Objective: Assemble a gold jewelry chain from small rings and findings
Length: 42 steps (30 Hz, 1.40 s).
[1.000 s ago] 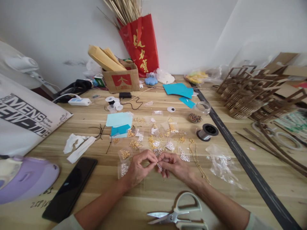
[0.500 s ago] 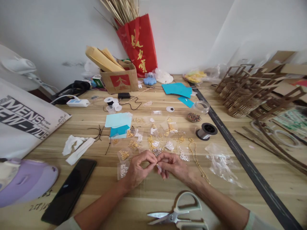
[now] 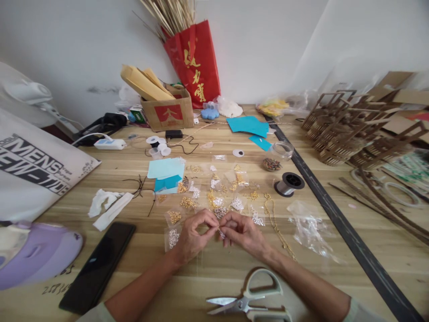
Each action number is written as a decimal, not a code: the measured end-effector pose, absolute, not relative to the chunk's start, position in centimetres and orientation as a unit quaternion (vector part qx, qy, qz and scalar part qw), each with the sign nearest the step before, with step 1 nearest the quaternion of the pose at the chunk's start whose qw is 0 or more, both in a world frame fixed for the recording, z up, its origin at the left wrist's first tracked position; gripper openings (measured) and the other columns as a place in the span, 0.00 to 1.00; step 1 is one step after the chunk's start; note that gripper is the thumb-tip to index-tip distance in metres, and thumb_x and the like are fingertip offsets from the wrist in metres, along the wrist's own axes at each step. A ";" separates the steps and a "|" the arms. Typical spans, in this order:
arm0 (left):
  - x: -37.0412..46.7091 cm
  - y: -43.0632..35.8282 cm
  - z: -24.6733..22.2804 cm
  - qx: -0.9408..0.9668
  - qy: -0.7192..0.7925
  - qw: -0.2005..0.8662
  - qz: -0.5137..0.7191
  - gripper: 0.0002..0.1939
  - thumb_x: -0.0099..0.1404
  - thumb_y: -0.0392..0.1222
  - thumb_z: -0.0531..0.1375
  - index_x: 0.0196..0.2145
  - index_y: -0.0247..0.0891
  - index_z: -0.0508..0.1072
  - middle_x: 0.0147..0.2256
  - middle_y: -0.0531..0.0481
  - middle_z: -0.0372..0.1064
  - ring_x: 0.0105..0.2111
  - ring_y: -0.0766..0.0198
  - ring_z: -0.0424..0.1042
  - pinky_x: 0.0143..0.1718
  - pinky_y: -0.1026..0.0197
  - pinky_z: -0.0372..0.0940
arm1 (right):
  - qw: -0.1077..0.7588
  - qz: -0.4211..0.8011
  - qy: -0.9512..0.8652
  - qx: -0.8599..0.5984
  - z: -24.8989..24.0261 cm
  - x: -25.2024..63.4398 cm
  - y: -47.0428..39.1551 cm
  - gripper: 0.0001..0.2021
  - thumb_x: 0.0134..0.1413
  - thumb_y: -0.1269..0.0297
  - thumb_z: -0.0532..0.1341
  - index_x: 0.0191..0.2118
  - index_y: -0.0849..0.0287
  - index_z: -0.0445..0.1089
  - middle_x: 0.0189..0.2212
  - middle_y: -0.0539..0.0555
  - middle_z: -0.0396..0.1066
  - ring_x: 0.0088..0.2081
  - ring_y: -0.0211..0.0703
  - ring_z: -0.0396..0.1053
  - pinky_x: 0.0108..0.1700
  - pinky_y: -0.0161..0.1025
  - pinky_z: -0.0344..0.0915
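Note:
My left hand (image 3: 198, 233) and my right hand (image 3: 241, 232) meet fingertip to fingertip above the table's middle. Both pinch at the top of a short strand of small silvery beads (image 3: 221, 234), which hangs between them against my right fingers. A faint thin line trails below my left hand; whether it joins the strand I cannot tell. Just beyond my fingertips lies a pile of dark silvery beads (image 3: 220, 212). Small bags of gold beads (image 3: 174, 217) and silver rings (image 3: 173, 238) lie left of my left hand. A gold chain (image 3: 275, 223) is right of my right hand.
Scissors (image 3: 246, 300) lie partly open near the front edge. A wire spool (image 3: 288, 184), a jar of mixed beads (image 3: 272, 164) and crumpled plastic bags (image 3: 310, 228) are on the right. A phone (image 3: 98, 267) lies left, blue cards (image 3: 166, 169) farther back, woven baskets (image 3: 338, 129) far right.
My right hand's lower fingers have curled in a little, and the bead strand has shifted slightly with them. The things on the table lie as before.

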<state>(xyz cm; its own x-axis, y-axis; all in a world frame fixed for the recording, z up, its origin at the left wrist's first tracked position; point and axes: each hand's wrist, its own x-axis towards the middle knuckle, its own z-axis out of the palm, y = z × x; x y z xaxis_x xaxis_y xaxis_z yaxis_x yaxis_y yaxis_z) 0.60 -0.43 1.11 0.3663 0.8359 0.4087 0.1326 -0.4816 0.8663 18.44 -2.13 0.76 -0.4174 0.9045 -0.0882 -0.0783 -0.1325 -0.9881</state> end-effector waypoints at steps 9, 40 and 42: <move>0.7 -0.5 1.2 0.753 0.316 0.356 0.454 0.08 0.58 0.26 0.61 0.25 0.36 0.69 0.27 0.50 0.71 0.30 0.65 0.71 0.33 0.64 0.64 | 0.368 0.591 -0.606 -0.385 1.1 18.6 -2.3 0.11 0.60 0.56 0.58 0.34 0.60 0.65 0.22 0.50 0.71 0.22 0.35 0.69 0.24 0.31 0.64; 0.5 -0.3 0.7 0.634 0.365 0.533 0.424 0.05 0.56 0.31 0.63 0.25 0.34 0.71 0.27 0.50 0.70 0.30 0.65 0.70 0.33 0.65 0.66 | 0.366 0.592 -0.597 -0.399 1.0 18.6 -2.1 0.11 0.56 0.58 0.60 0.31 0.62 0.66 0.21 0.50 0.69 0.20 0.33 0.65 0.23 0.31 0.61; 0.6 -0.2 0.9 0.614 0.372 0.554 0.422 0.05 0.55 0.32 0.64 0.24 0.34 0.72 0.26 0.50 0.71 0.29 0.66 0.70 0.32 0.66 0.66 | 0.370 0.598 -0.589 -0.398 1.0 18.7 -2.0 0.10 0.55 0.59 0.60 0.31 0.61 0.67 0.21 0.49 0.68 0.20 0.33 0.64 0.23 0.31 0.60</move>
<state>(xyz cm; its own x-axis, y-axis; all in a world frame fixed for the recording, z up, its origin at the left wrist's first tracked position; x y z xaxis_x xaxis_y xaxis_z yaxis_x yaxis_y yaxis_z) 0.58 -0.18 0.86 0.3671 0.9241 0.1063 -0.0111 -0.1100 0.9939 18.66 -2.03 0.95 -0.4091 0.9116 -0.0403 0.0270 -0.0321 -0.9991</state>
